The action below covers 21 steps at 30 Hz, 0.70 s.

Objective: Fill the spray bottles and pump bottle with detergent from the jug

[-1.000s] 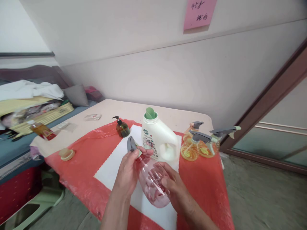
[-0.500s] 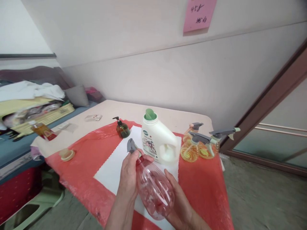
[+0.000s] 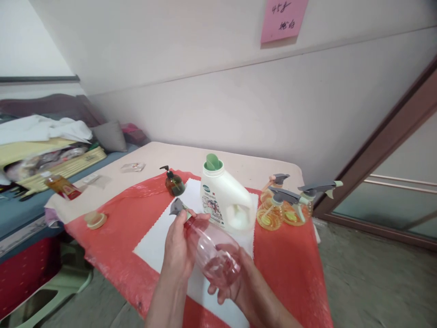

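Both my hands hold a clear pink spray bottle (image 3: pixel 213 253) tilted over the white mat (image 3: pixel 160 239). My left hand (image 3: pixel 177 248) is wrapped round its neck, just below the grey trigger head (image 3: pixel 176 207). My right hand (image 3: pixel 232 275) cups the bottle's base from underneath, fingers curled. A white detergent jug (image 3: pixel 225 198) with a green cap stands just behind the bottle. Three amber spray bottles (image 3: pixel 285 205) with grey triggers stand to its right.
A red plastic sheet (image 3: pixel 126 228) covers the near part of the beige table (image 3: pixel 239 166). A small dark pump bottle (image 3: pixel 174 182) stands at the back left of the mat. A round lid (image 3: pixel 95 220) lies at the left edge. A cluttered bed (image 3: pixel 41 150) is at far left, a door frame (image 3: pixel 382 132) at right.
The pink bottle has tilted flatter, its trigger head swinging left. My right hand has slid from the bottle's side down to under its base.
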Motion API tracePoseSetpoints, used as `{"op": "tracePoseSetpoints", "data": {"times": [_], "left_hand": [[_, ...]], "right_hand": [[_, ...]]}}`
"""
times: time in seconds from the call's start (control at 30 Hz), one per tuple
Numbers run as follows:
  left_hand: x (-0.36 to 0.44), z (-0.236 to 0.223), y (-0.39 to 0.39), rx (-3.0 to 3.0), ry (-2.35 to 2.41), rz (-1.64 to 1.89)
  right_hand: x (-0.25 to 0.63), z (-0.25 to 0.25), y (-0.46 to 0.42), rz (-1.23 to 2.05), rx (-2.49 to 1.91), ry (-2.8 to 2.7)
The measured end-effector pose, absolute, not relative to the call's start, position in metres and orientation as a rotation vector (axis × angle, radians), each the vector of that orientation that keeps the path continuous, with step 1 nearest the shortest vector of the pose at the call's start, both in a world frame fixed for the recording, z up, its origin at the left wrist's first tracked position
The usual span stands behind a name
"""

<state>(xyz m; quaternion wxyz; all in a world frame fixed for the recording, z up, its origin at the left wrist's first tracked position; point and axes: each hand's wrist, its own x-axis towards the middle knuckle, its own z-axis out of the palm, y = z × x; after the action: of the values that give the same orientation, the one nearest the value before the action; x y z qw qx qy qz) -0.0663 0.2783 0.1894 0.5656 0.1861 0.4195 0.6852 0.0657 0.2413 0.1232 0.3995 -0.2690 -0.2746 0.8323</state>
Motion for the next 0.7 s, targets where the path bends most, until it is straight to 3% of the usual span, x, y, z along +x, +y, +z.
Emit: {"op": "tracePoseSetpoints", "data": {"times": [0.07,0.13,0.3,0.5,0.7], "left_hand": [[-0.067,0.189,0.278,0.446,1.004,1.639],[-0.068,0.187,0.279,0.408,1.056,1.675],[-0.07,0.184,0.282,0.36,1.13,1.718],[-0.068,0.188,0.28,0.381,0.984,1.624],[-0.068,0.186,0.281,0.366,1.163,1.73]], "right_hand": [[0.066,0.125,0.242,2.248,-0.599,-0.603],[0.067,0.127,0.241,2.159,-0.676,-0.696],[0.069,0.129,0.234,1.435,-1.037,-1.165],[0.063,0.122,0.24,2.043,-0.835,-0.805],[0.066,0.117,0.237,1.606,-0.944,-0.945]]}}
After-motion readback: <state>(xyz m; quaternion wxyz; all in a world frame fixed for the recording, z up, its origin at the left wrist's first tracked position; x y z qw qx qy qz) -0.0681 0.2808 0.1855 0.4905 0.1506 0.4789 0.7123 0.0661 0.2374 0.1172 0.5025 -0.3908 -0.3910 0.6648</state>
